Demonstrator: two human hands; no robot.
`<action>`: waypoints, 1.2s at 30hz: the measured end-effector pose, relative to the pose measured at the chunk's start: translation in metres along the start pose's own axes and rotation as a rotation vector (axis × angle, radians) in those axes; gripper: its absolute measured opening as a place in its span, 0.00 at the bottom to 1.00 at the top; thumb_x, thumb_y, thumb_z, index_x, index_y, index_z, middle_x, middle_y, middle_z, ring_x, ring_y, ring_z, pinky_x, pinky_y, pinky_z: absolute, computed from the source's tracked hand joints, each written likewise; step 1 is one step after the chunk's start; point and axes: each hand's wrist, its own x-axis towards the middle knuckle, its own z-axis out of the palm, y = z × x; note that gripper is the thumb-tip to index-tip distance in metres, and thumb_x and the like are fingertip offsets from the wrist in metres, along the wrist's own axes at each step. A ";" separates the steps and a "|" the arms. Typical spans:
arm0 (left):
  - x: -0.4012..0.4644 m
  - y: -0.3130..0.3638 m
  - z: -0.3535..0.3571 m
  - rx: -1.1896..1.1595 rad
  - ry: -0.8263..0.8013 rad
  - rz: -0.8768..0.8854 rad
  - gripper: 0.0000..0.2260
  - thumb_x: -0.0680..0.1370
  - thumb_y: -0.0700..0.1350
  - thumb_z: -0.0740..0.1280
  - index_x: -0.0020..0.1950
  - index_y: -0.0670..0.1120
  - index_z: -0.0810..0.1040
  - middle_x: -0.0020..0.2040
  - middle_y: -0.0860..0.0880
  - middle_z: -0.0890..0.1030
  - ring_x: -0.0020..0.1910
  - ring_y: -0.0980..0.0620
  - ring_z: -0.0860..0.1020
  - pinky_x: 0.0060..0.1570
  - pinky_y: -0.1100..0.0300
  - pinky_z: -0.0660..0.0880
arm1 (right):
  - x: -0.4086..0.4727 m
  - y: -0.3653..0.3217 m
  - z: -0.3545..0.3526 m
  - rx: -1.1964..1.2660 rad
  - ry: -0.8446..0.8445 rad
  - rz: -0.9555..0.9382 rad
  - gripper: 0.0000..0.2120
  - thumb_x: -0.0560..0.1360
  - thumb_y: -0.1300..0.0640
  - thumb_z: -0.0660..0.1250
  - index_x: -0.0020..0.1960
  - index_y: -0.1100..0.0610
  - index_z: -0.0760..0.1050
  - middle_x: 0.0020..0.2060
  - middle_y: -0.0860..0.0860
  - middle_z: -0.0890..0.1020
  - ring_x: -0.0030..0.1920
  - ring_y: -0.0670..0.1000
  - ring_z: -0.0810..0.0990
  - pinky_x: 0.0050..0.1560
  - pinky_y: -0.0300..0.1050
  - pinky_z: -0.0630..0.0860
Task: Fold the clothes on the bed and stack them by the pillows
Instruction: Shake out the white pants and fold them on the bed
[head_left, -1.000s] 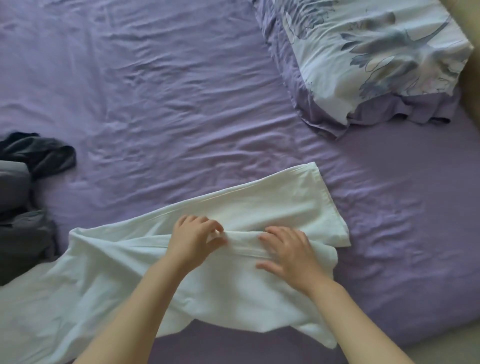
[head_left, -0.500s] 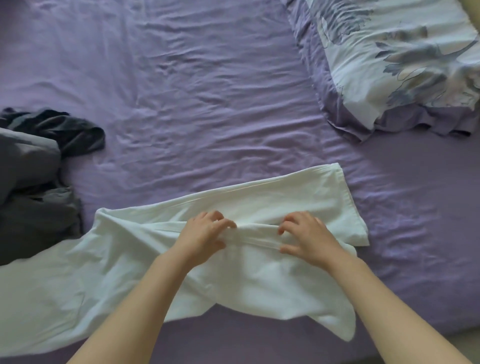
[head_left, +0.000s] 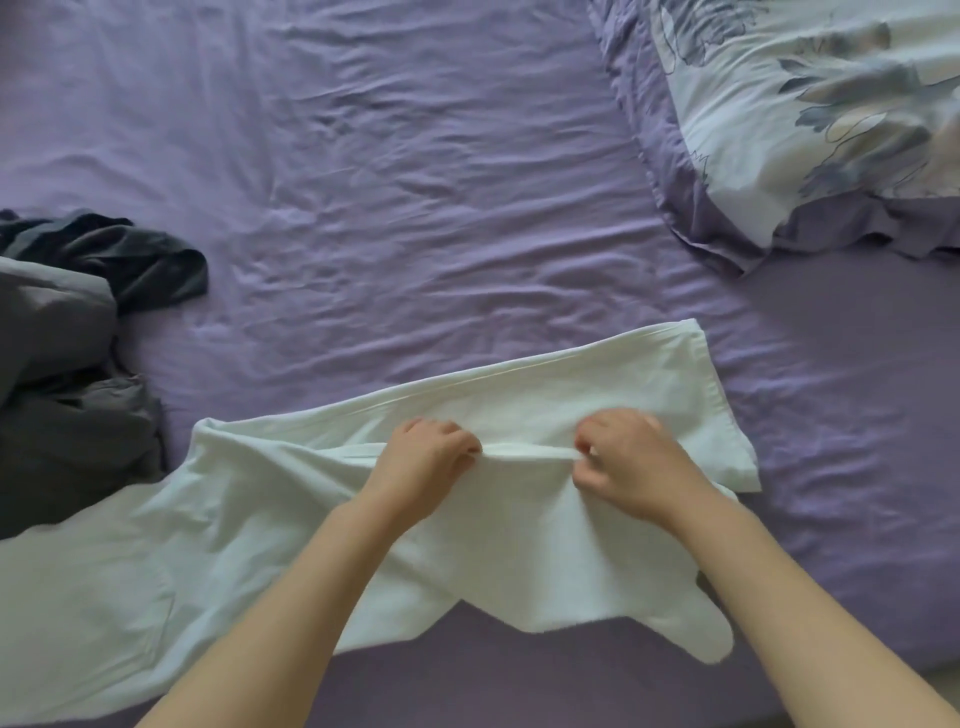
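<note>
Both hands pinch one ridge of the white garment (head_left: 519, 519) on the bed's near edge — left hand (head_left: 423, 467), right hand (head_left: 631, 462), close together. Risk, I'd say: lifting from such a narrow hold, the loose ends sag and bunch — a crooked fold.

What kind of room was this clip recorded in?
Most likely a bedroom. The surface is a bed with a wrinkled purple sheet, a floral pillow lies at its far right, and both hands pinch a white garment spread on it, with dark clothes heaped at the left.
</note>
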 end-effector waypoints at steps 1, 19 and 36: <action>0.009 0.000 -0.006 -0.068 0.028 -0.042 0.08 0.79 0.44 0.64 0.55 0.46 0.81 0.54 0.47 0.81 0.53 0.43 0.77 0.53 0.55 0.69 | 0.010 0.002 -0.007 -0.016 0.032 0.017 0.08 0.70 0.52 0.64 0.46 0.55 0.75 0.45 0.51 0.79 0.50 0.56 0.76 0.50 0.46 0.65; 0.067 0.003 -0.015 -0.072 0.171 -0.366 0.08 0.78 0.52 0.64 0.54 0.50 0.78 0.53 0.50 0.81 0.57 0.45 0.74 0.47 0.55 0.60 | 0.035 0.069 -0.039 -0.131 0.160 0.378 0.09 0.78 0.53 0.60 0.56 0.48 0.75 0.53 0.52 0.79 0.59 0.57 0.69 0.68 0.61 0.54; 0.012 0.088 0.084 0.084 -0.032 -0.425 0.26 0.80 0.61 0.45 0.77 0.59 0.44 0.78 0.48 0.40 0.76 0.45 0.39 0.72 0.40 0.38 | -0.031 0.074 0.034 0.519 0.266 0.919 0.21 0.74 0.47 0.68 0.57 0.63 0.72 0.53 0.61 0.77 0.55 0.62 0.74 0.51 0.51 0.70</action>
